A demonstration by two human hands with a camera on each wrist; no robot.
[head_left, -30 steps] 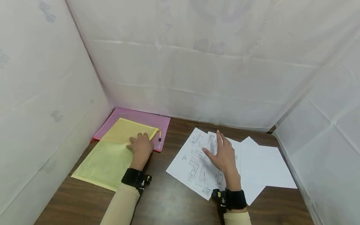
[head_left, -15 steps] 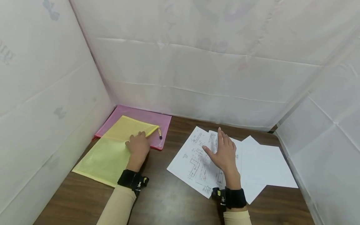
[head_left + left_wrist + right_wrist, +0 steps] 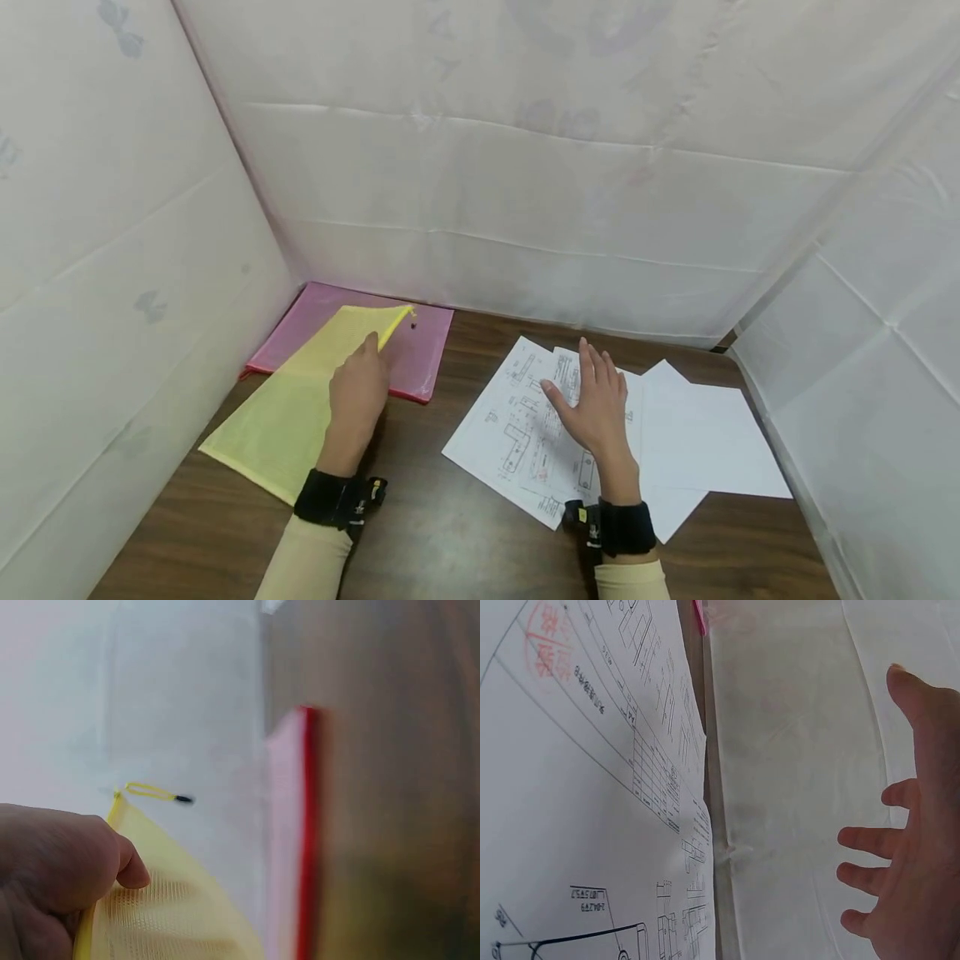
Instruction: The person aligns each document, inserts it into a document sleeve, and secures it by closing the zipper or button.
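Two hands at work: left hand (image 3: 358, 392) pinches the yellow mesh zip pouch (image 3: 300, 400), lifted over the pink pouch (image 3: 420, 358) at 10 o'clock; right hand (image 3: 596, 404), fingers spread, hovers over printed drawings (image 3: 517, 425).

Things you cannot see well

The left hand (image 3: 358, 392) covers part of the yellow mesh pouch (image 3: 288, 412), and the pouch hides much of the pink pouch (image 3: 420, 350). The wrist view is blurry and cuts off this hand. The tiny print on the drawings (image 3: 525, 425) cannot be read under the right hand (image 3: 596, 408).
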